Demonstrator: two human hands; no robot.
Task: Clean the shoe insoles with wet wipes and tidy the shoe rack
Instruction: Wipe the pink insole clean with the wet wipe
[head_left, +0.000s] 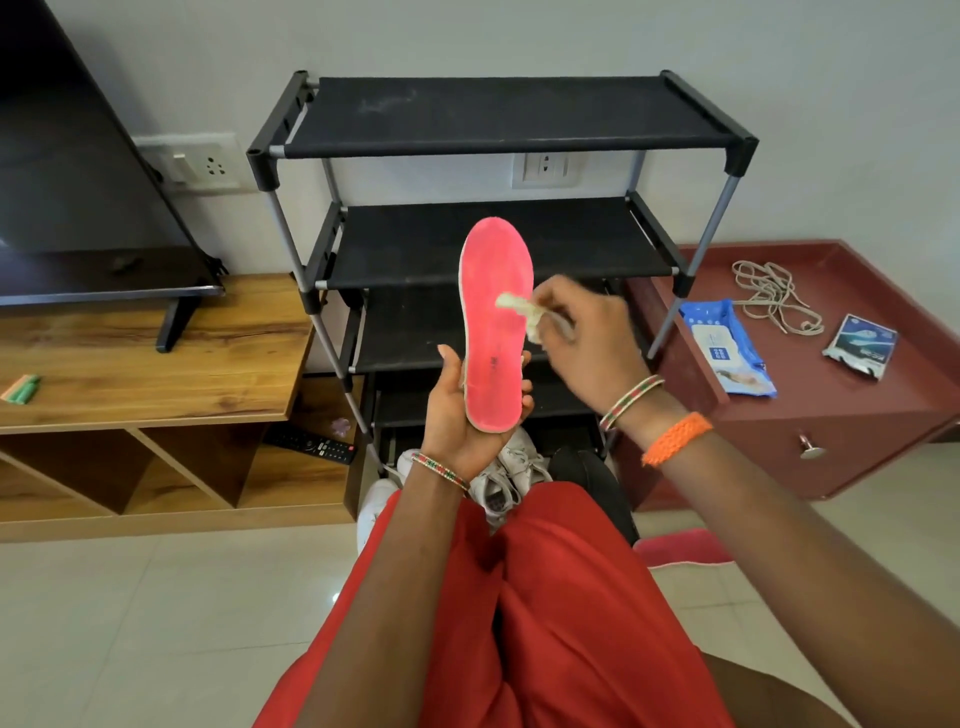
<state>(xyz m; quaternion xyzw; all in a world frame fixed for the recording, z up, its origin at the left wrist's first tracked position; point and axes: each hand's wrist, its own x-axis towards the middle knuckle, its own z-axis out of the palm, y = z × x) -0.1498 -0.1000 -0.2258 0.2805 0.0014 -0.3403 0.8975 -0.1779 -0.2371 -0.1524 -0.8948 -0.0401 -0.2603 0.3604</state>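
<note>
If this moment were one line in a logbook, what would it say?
step: wiping | left hand: holds pink insole | right hand: pinches wet wipe on insole | shoe rack: behind

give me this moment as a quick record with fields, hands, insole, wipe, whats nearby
left hand: holds the heel end of the pink insole, toe end up
right hand: pinches a crumpled wipe against the insole
wipes pack: lies on the red cabinet
laces: loose behind the pack
shoe rack: shelves bare
white shoes: on the floor

One insole (496, 322), one wipe (519, 310), two packets (730, 345) (860, 345).
</note>
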